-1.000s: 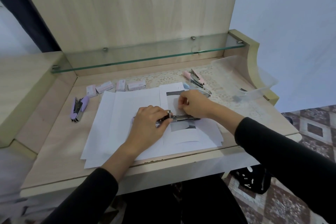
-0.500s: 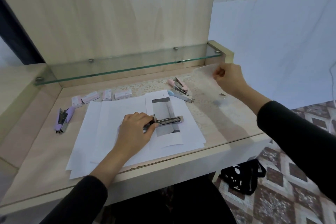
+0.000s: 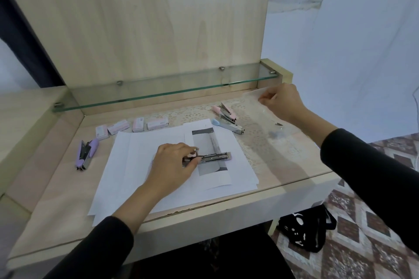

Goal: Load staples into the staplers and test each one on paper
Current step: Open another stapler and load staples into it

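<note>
- The opened stapler (image 3: pixel 207 158) lies flat on the paper stack (image 3: pixel 158 165), its bright metal magazine rail pointing away from the left hand (image 3: pixel 172 165), which pins the hinge end between thumb and fingertips.
- It looks small, stiff and light, with a thin steel channel over a pale pink base. I'd judge the smooth rail slippery, so the plastic body at the hinge is the sounder place to take it; holding there also leaves the open channel free for a staple strip.
- Under the grip the sheets are thin, limp and loose, fanned unevenly. They will likely slide on the smooth worktop (image 3: pixel 56 188) unless pressed down.
- Well away from that grip, up and to the right, the right hand (image 3: pixel 281 103) is pinched closed on the rim of a clear plastic box (image 3: pixel 260 106), thin-walled and nearly see-through. Small dark bits lie in it; I cannot tell what they are.
- Between the two hands, another two staplers (image 3: pixel 226 118) rest on a lace-patterned mat (image 3: pixel 256 142), one pink, one with a blue end, both hinged open.
- Beyond the left hand sit four small cardboard staple boxes (image 3: pixel 133 125) in a row. Staple strips are brittle, I'd guess, and snap if pinched hard.
- Far to the left, a lilac stapler (image 3: pixel 85 154) lies by itself on bare wood.
</note>
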Tool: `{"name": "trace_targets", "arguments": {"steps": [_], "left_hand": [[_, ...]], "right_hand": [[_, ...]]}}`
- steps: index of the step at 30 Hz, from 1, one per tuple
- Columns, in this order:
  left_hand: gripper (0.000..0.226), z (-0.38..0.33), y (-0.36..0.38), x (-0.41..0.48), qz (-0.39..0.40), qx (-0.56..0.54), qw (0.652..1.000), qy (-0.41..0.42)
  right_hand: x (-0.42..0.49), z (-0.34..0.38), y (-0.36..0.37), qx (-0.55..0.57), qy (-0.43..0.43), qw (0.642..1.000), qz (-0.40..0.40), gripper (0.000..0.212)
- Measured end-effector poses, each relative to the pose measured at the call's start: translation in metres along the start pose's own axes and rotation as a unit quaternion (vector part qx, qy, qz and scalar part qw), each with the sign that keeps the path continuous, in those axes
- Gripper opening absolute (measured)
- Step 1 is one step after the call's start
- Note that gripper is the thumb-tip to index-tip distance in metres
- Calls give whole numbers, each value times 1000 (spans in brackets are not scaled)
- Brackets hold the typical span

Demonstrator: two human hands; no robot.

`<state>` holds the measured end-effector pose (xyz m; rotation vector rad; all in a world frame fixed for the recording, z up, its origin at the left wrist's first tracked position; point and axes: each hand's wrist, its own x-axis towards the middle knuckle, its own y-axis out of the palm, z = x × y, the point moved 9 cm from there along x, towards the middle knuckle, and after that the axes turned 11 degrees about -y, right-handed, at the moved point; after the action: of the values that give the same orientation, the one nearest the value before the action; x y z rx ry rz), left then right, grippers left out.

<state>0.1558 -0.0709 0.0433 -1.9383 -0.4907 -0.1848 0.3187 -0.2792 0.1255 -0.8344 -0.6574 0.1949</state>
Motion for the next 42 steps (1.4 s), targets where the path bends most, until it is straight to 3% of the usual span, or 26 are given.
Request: {"name": "trace_targets", "arguments": {"steps": [5, 8, 13, 19, 23, 31, 36, 42], "left_hand": [[26, 11, -24, 17, 56, -93, 993, -48], [20, 36, -53, 36, 28, -118, 989, -86], [26, 87, -64, 75, 18, -21, 991, -131], [42, 99, -28, 108, 79, 116, 985, -98], [36, 106, -9, 117, 92, 169, 977, -90], [37, 102, -18, 110, 40, 31, 996, -67], [37, 76, -11, 81, 96, -29, 994, -30], [36, 84, 1, 72, 109, -75, 988, -77]], "right_hand": [[10, 46, 27, 25, -65, 996, 47, 10], [16, 78, 56, 59, -100, 988, 103, 8], [27, 117, 116, 74, -144, 970, 180, 7], [42, 124, 165, 62, -148, 961, 224, 14], [48, 123, 180, 51, -144, 961, 231, 17], [50, 125, 186, 106, -127, 964, 209, 19], [36, 121, 178, 64, -137, 955, 256, 37], [24, 114, 185, 28, -155, 951, 267, 45]]}}
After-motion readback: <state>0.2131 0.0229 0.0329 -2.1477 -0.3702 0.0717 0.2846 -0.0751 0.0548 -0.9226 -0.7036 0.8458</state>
